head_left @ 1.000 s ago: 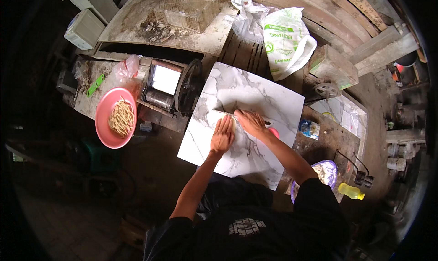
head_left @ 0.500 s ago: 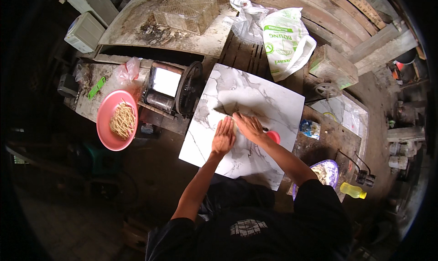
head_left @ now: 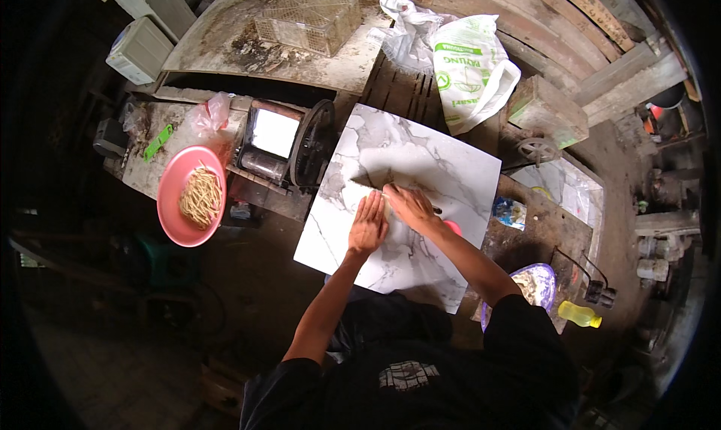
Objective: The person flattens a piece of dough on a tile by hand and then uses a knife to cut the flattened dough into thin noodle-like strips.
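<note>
Left hand: We see it flat over a marble-patterned board, fingers straight and close together, pressing on a pale dough piece.
Right hand: Just beside the left fingers, its own fingers bend down toward the same piece; we cannot tell whether they grip anything.
Dough under the palm: Mostly hidden by the left fingers, the piece shows as a thin margin between the two hands; its full outline escapes us.
Dark-handled tool: Its end juts out to the right of the right fingers; we cannot make out the rest with certainty.
Shift at the board: Compared with a second ago, we find the right hand and that dark end slightly nearer the wearer's body, while the left fingers keep nearly the same spot.
Meaning at the board: We judge it a small stroke on one piece, the left hand steadying, the right moving.
Pink round object: It lies below and right of the right fingers, partly covered by the forearm.
Pink basin: Well apart, left of the left fingers, it holds a heap of pale strips, unchanged in our frames.
Roller machine: It stands between that basin and the left fingers, its flywheel nearest the board.
</note>
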Demonstrator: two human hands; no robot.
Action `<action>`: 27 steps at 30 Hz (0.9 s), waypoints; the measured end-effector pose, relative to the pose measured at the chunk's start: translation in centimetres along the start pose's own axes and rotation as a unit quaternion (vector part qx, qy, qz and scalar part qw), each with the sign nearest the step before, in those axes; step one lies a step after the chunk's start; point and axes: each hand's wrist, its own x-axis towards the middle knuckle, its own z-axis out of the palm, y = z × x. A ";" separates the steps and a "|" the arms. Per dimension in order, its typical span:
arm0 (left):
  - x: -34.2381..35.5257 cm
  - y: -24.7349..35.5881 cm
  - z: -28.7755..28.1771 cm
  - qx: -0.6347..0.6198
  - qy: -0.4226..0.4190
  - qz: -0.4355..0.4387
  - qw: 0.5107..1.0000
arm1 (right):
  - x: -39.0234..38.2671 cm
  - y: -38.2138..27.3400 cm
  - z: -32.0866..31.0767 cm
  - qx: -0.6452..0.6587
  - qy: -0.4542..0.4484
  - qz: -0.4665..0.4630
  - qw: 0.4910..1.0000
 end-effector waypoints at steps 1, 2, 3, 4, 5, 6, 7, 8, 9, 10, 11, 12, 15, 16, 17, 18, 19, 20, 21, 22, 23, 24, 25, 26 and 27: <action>0.0 -0.1 0.2 -0.008 0.007 0.000 1.000 | 0.1 0.0 -0.3 0.008 -0.015 0.001 1.000; 0.1 -0.3 0.5 -0.017 0.014 -0.001 1.000 | 0.4 0.1 -0.8 0.031 0.033 -0.012 0.999; 0.1 -0.5 0.6 -0.021 0.019 -0.001 1.000 | 0.5 0.2 -0.8 0.028 0.030 -0.017 0.999; 0.1 -0.6 0.7 -0.026 0.024 -0.001 0.999 | 0.5 0.3 -0.8 0.024 0.028 -0.023 0.999; -0.1 -0.5 0.9 -0.031 0.028 -0.002 0.999 | 0.6 0.4 -0.8 0.021 0.025 -0.029 0.999; -0.1 -0.5 0.9 -0.034 0.027 -0.003 0.999 | 0.1 0.0 -0.8 -0.001 0.010 -0.032 0.999; -0.2 -0.5 0.9 -0.036 0.026 -0.005 0.999 | 0.3 -0.2 -0.9 -0.014 0.011 -0.040 0.999; -0.3 -0.7 0.8 -0.035 0.020 -0.007 0.999 | 0.5 -0.4 -0.9 -0.026 0.011 -0.048 0.998; -0.4 -0.8 0.6 -0.033 0.016 -0.008 0.999 | 0.7 -0.6 -1.0 -0.038 0.012 -0.057 0.998; -0.2 -0.7 0.6 -0.033 0.015 -0.010 0.999 | 0.7 -0.1 -0.5 -0.044 0.037 -0.051 0.997; -0.2 -0.4 0.7 -0.035 0.013 -0.012 0.999 | 0.4 0.0 -0.4 -0.050 0.032 -0.039 0.997; -0.2 -0.3 0.7 -0.032 0.018 -0.010 0.999 | 0.2 -0.3 -0.3 -0.053 0.029 -0.028 0.998; -0.2 -0.3 0.1 -0.044 -0.001 -0.026 0.999 | -0.4 -0.7 -0.2 -0.052 0.042 -0.073 0.995; -0.2 -0.2 0.1 -0.048 -0.002 -0.028 0.998 | -0.1 -0.5 -0.1 -0.057 0.034 -0.062 0.996; -0.2 0.0 0.2 -0.053 -0.004 -0.030 0.998 | 0.0 -0.3 -0.1 -0.062 0.027 -0.051 0.996; -0.1 -0.3 0.3 -0.049 0.005 -0.025 0.998 | 0.2 -0.4 -0.2 -0.054 0.053 -0.034 0.997; -0.3 -0.2 0.3 -0.047 0.014 -0.019 0.999 | 0.2 -0.6 -0.3 -0.059 0.037 -0.032 0.997; -0.3 -0.2 0.3 -0.045 0.025 -0.014 0.999 | -0.2 -1.0 -0.2 -0.064 0.021 -0.031 0.997; -0.2 -0.1 0.3 -0.049 0.004 -0.026 0.998 | -0.8 -1.2 -0.2 -0.071 0.003 -0.026 0.997; -0.2 -0.2 0.3 -0.053 -0.017 -0.037 0.998 | -1.1 -0.9 0.5 -0.061 0.081 -0.114 0.988; -0.1 -0.3 0.4 -0.048 -0.003 -0.022 0.999 | -1.0 -0.4 0.8 -0.068 0.069 -0.091 0.991; -0.1 -0.4 0.3 -0.040 0.014 -0.009 0.999 | -0.4 -0.5 0.4 -0.075 0.058 -0.072 0.993; -0.1 -0.5 0.5 -0.040 0.011 -0.009 0.999 | 0.0 -0.6 0.0 -0.081 0.046 -0.053 0.994; 0.0 -0.5 0.8 -0.039 0.008 -0.009 0.999 | -0.1 -0.9 -0.4 -0.087 0.036 -0.019 0.995; -0.1 -0.6 0.8 -0.047 0.003 -0.018 0.999 | -0.4 -1.1 -0.1 -0.089 0.043 -0.046 0.994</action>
